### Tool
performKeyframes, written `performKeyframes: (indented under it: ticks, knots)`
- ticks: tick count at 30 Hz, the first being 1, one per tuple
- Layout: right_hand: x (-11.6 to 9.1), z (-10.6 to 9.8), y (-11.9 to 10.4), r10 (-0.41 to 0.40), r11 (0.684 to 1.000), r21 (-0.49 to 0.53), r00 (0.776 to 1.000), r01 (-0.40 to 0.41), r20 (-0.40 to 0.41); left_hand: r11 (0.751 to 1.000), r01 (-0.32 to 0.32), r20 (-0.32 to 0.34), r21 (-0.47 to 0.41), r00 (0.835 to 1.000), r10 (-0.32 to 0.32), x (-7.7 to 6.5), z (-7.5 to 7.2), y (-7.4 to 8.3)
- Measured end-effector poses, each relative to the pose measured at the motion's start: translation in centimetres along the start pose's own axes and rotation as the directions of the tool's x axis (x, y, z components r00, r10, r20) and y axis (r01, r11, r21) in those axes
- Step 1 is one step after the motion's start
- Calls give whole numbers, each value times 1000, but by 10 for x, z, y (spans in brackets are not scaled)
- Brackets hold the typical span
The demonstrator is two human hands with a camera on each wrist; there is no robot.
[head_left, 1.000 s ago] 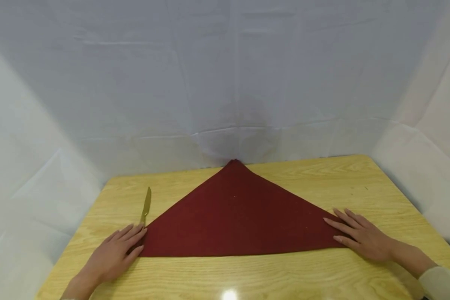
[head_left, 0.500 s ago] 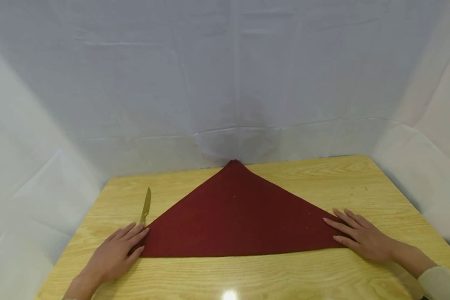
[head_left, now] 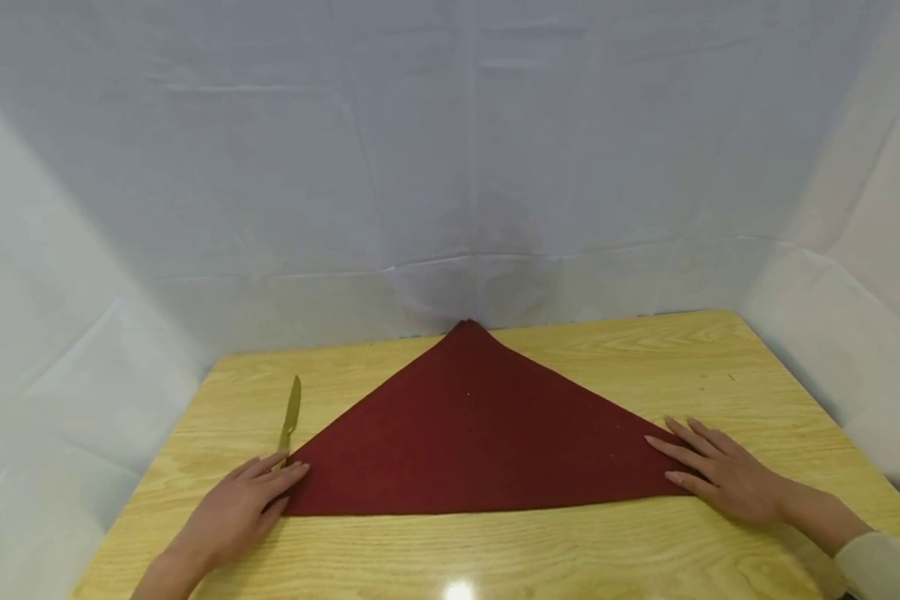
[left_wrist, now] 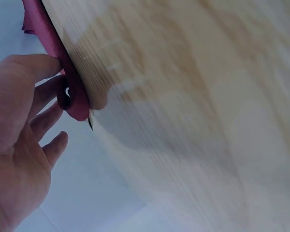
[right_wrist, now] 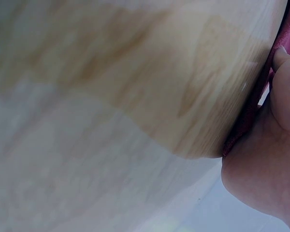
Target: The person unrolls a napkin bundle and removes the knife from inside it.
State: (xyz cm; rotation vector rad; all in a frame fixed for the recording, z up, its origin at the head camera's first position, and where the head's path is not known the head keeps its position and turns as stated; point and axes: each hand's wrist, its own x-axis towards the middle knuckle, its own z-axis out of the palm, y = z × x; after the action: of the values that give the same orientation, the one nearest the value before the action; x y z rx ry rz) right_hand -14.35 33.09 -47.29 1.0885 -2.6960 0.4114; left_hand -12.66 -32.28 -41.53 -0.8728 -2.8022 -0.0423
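Note:
A dark red cloth napkin, folded into a triangle, has its peak at the table's far edge and its long side nearest me. My left hand rests on its left corner with fingers extended. In the left wrist view, the thumb and index finger touch the napkin, whose end curls up beside them. At the right corner, my right hand lies with spread, straight fingers on the cloth. The right wrist view shows its thumb against the napkin edge; the other fingers are hidden there.
Just beyond my left fingers lies a gold table knife, its handle partly hidden by the hand. The wooden table has white sheeting behind it and at both sides.
My left hand has slid slightly right, its fingers reaching farther onto the napkin's left corner and its thumb drawing closer under them. The right hand stays in place.

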Motion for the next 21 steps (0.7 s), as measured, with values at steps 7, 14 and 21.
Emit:
performKeyframes:
  ticks: [7,14,21]
  knots:
    - [-1,1,2,-40,999,-23,999,40,-19,999,-28,-33,33,999,29,-5,-3,-4]
    - [0,-2,-2,-2,1000,8,1000,2,2,1000,12,9,24,1000,-12,-10,-8,-4]
    - [0,-3,-3,17,1000,21,1000,-18,14,996,85,62,15,994,-86,-10,-14,-7]
